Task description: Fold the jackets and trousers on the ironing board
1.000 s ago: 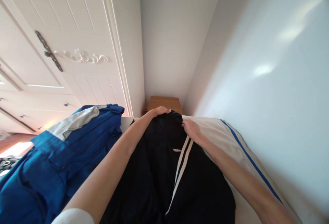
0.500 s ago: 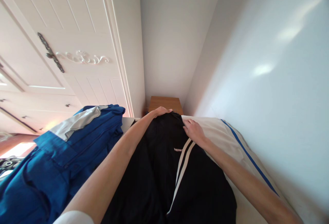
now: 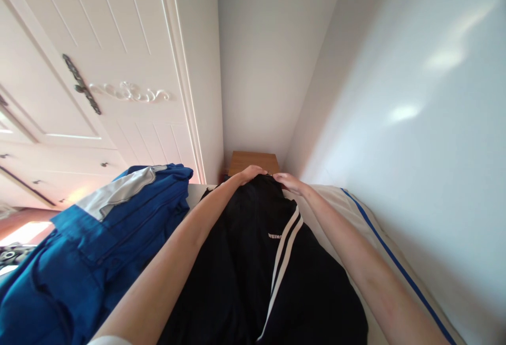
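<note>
A black track jacket [image 3: 253,250] with two cream stripes and small pale lettering lies spread out in front of me. At its far end, my left hand [image 3: 252,173] grips the collar edge, fingers closed on the fabric. Just to the right of it, my right hand [image 3: 288,180] pinches the same far edge, and only a small gap separates the two hands. The fingertips are partly hidden by the cloth and small at this distance.
Blue clothing [image 3: 118,245] with a pale grey panel is heaped on the left. Under the jacket is a white cover [image 3: 328,200] with a blue stripe. A white wardrobe [image 3: 130,60], a wooden cabinet [image 3: 253,161] and a pale wall [image 3: 415,150] surround this spot.
My right hand has moved from the jacket's striped right shoulder up and left to the collar edge, closing on it. My left hand stays at the collar.
</note>
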Demonstrator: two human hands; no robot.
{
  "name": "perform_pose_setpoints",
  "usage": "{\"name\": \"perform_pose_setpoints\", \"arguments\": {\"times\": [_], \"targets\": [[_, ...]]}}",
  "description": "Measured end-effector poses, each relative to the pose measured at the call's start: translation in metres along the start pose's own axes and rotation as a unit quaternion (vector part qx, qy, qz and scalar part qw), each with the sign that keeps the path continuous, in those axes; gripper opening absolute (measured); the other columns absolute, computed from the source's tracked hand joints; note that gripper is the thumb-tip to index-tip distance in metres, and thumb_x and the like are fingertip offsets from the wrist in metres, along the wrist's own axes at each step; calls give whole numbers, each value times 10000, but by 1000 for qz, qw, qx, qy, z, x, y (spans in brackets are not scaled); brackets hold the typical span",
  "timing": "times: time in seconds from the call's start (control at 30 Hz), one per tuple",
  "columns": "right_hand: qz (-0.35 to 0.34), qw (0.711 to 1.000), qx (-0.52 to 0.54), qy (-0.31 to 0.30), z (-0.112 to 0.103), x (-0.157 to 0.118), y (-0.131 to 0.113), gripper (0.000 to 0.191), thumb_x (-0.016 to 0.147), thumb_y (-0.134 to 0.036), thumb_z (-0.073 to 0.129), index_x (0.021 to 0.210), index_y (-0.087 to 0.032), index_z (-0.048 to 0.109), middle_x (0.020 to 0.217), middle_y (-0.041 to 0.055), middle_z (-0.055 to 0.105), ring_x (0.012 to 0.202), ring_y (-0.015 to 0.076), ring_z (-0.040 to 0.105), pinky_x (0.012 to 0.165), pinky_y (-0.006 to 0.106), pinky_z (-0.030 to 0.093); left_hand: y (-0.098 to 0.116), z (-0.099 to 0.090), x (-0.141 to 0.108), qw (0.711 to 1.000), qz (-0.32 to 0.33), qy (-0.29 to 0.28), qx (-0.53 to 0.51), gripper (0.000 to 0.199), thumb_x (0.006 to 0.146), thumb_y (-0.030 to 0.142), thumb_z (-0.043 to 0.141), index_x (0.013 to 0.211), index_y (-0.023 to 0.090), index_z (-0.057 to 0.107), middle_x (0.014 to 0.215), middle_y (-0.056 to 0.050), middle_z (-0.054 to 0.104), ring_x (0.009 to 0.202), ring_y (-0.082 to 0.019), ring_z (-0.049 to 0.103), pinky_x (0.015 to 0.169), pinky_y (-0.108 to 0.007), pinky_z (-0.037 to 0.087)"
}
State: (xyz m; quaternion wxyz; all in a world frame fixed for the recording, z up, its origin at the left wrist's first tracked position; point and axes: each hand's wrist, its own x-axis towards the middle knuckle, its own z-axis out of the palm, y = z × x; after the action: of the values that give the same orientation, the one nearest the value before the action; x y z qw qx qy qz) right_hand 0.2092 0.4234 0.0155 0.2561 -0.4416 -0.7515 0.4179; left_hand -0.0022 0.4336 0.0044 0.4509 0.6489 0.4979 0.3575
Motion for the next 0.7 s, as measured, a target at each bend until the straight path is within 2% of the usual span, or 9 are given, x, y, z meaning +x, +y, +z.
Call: {"name": "perform_pose_setpoints", "arguments": {"times": [0.1,0.2,0.27,0.37,0.43,0.5,0.6,0.67,0.7], "targets": [[15,999,13,-43,3,-9,11,427,969,-470,482,974,-89,676,855,85,714,764,149,616,708,252,507,-2,3,-1,999,4,25,21,404,812,546,661,784,146,713,786,-58,689,710,-161,604,685,-274,477],[36,999,-17,-30,6,-19,21,294,888,-405,602,901,-125,693,791,47,709,682,151,609,646,249,493,-4,10,1,995,9,64,73,443,848,564,613,742,141,690,737,-44,648,721,-166,573,701,-276,450],[50,998,-45,-7,4,-23,26,199,837,-315,637,887,-137,710,796,35,718,709,168,633,672,261,504,-3,9,1,989,13,89,116,434,880,539,582,714,147,662,733,-48,632,758,-186,569,732,-287,440],[69,993,-77,51,-3,-30,28,281,856,-279,588,1051,-122,715,913,72,748,876,223,686,806,323,532,-1,-4,-9,978,21,115,174,424,940,504,503,744,153,639,778,-75,635,825,-221,588,802,-316,437],[76,987,-94,102,-6,-39,28,388,894,-301,557,1215,-109,661,1118,132,732,1069,257,670,938,372,509,2,-19,-23,971,28,129,202,415,965,495,460,823,153,648,872,-104,658,919,-245,601,873,-335,433],[49,983,-123,127,-4,-52,26,468,934,-340,537,1348,-126,581,1349,162,631,1256,265,589,1059,398,448,3,-35,-44,956,49,144,251,428,987,494,410,953,150,662,1006,-133,675,1040,-264,596,955,-354,419],[-34,977,-207,40,10,-78,27,511,962,-367,536,1433,-172,509,1497,135,507,1372,255,495,1142,414,387,2,-51,-82,915,119,126,363,528,1008,529,340,1223,137,621,1267,-169,635,1248,-288,539,1078,-407,368],[-54,961,-272,-9,21,-93,28,535,952,-324,566,1452,-153,485,1525,142,469,1404,253,456,1172,412,353,-2,-53,-109,888,167,66,423,603,1000,575,343,1368,144,549,1445,-170,535,1404,-297,417,1157,-437,294],[-48,955,-292,-7,26,-99,27,543,947,-296,579,1453,-125,480,1531,158,455,1418,254,436,1186,403,330,-4,-53,-123,877,180,31,444,632,993,594,355,1412,151,519,1509,-163,477,1460,-296,341,1186,-447,252]]}}
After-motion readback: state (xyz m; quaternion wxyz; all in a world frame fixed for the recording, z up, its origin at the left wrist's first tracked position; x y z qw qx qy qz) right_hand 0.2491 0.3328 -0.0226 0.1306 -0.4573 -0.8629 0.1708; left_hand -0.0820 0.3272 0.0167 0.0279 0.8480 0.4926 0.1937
